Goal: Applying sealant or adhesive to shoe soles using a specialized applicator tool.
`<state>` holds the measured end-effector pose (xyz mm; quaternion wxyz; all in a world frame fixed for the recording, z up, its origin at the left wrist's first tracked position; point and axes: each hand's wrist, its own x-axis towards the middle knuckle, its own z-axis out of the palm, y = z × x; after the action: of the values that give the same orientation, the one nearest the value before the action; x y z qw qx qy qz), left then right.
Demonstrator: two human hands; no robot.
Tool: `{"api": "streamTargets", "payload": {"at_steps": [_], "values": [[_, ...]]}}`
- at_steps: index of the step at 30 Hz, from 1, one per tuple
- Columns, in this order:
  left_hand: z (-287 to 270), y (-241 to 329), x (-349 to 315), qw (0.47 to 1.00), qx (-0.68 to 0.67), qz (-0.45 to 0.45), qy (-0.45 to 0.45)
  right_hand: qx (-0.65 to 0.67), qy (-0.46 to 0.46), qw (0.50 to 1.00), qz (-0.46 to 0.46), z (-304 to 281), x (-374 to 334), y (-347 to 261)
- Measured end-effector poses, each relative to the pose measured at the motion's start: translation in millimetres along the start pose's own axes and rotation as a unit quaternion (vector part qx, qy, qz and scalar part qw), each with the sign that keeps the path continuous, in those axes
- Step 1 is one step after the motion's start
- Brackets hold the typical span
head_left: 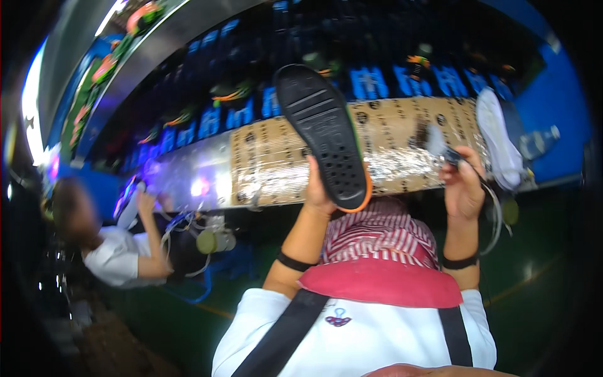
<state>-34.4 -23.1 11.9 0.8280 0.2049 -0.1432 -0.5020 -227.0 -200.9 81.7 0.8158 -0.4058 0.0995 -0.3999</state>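
My left hand (319,190) is closed round the heel end of a black shoe sole (323,135) with an orange and green edge. The sole stands up above the bench, its grooved and perforated face toward me. My right hand (463,188) pinches a small dark-handled brush (451,154), whose pale, bristly-looking end is blurred. A thin pale tube (497,217) hangs beside that wrist; whether it joins the brush I cannot tell. Just right of the hand lies a white sole-shaped piece (499,139), close to the bench's right end.
Brown printed cardboard under shiny film (402,169) covers the bench. Beyond it runs a dark line with blue holders (367,83) and orange-trimmed shoe parts. A clear bottle (539,143) lies at far right. On the left a co-worker in a white shirt (119,257) works at the same bench.
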Motion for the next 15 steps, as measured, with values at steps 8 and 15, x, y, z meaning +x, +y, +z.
{"api": "streamTargets", "payload": {"at_steps": [8, 15], "values": [[27, -47, 0, 0.979, -0.183, -0.086, -0.041, -0.212, -0.094, 0.973, 0.021, 57, -7, -13], [19, -74, -15, 0.982, -0.096, -0.162, 0.007, -0.551, -0.12, 0.757, -0.33, 82, 7, -9]]}}
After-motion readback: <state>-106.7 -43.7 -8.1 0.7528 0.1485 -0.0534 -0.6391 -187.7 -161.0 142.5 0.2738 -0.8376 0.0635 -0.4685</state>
